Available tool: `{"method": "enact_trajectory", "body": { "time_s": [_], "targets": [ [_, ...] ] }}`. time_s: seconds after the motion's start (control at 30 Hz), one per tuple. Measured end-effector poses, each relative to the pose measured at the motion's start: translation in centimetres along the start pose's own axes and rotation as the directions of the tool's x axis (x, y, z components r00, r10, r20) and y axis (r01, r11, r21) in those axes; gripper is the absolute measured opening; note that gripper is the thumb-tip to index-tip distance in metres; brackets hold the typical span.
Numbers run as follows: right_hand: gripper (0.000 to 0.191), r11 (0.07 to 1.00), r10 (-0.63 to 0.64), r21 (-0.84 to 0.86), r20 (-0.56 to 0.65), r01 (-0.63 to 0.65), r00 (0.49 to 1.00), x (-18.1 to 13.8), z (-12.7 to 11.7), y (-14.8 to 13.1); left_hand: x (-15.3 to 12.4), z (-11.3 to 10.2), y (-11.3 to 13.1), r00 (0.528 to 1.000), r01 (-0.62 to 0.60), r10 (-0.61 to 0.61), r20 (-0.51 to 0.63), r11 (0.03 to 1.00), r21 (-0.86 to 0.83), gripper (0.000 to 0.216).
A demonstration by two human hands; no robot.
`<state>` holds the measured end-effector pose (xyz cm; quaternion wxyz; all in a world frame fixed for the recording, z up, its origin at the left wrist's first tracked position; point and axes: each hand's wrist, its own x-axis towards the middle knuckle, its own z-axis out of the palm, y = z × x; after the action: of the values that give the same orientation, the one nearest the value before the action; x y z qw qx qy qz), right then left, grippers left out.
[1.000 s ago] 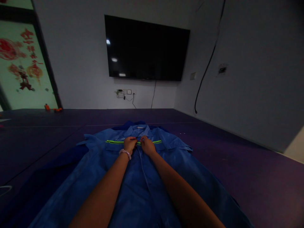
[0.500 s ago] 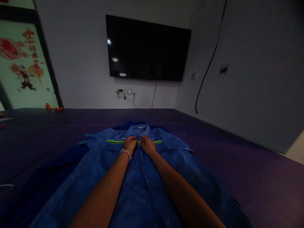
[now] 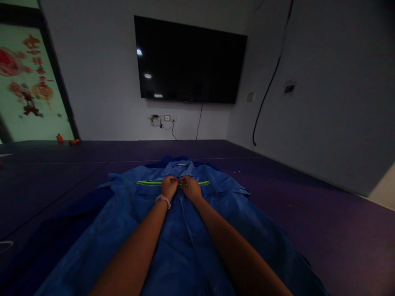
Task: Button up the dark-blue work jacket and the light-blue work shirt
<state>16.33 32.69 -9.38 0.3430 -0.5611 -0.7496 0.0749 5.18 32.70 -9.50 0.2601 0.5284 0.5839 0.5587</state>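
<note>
A blue work jacket [image 3: 173, 246] with a yellow-green reflective stripe across the chest lies spread flat on the dark purple floor mat [image 3: 308, 205], collar away from me. My left hand [image 3: 169, 187], with a pale band at the wrist, pinches the front edge of the jacket at the stripe. My right hand [image 3: 190, 187] pinches the facing edge right beside it. Both hands meet at the jacket's centre opening just below the collar, fingertips almost touching. What sits between the fingertips is too small to make out.
A black wall-mounted TV [image 3: 189, 59] hangs on the far wall above power sockets [image 3: 160, 119] with dangling cables. A window with red paper decorations [image 3: 24, 78] is at the left. Small orange objects [image 3: 65, 139] lie at the mat's far left edge.
My hands have stayed at the same spot on the jacket's chest, fingertips drawing slightly closer together. The view has shifted a little.
</note>
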Motion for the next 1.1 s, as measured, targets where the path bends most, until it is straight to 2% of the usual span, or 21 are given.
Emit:
{"method": "enact_trajectory", "body": {
  "time_s": [0.17,0.43,1.1],
  "targets": [
    [0.018,1.000,-0.008,0.005,-0.020,0.008,1.000,-0.02,-0.03,-0.03,0.16,0.01,0.25,0.997,-0.076,0.076,0.004,0.980,0.186,0.010],
    [0.017,1.000,-0.001,0.020,-0.043,0.002,0.999,-0.05,-0.06,0.02,-0.01,-0.01,0.52,0.990,-0.140,0.116,0.084,0.914,0.382,0.027],
    [0.014,0.995,0.048,0.095,-0.038,-0.044,0.998,0.21,0.06,0.49,0.20,0.10,0.03,0.977,-0.209,0.160,0.142,0.855,0.475,0.030]
  ]
}}
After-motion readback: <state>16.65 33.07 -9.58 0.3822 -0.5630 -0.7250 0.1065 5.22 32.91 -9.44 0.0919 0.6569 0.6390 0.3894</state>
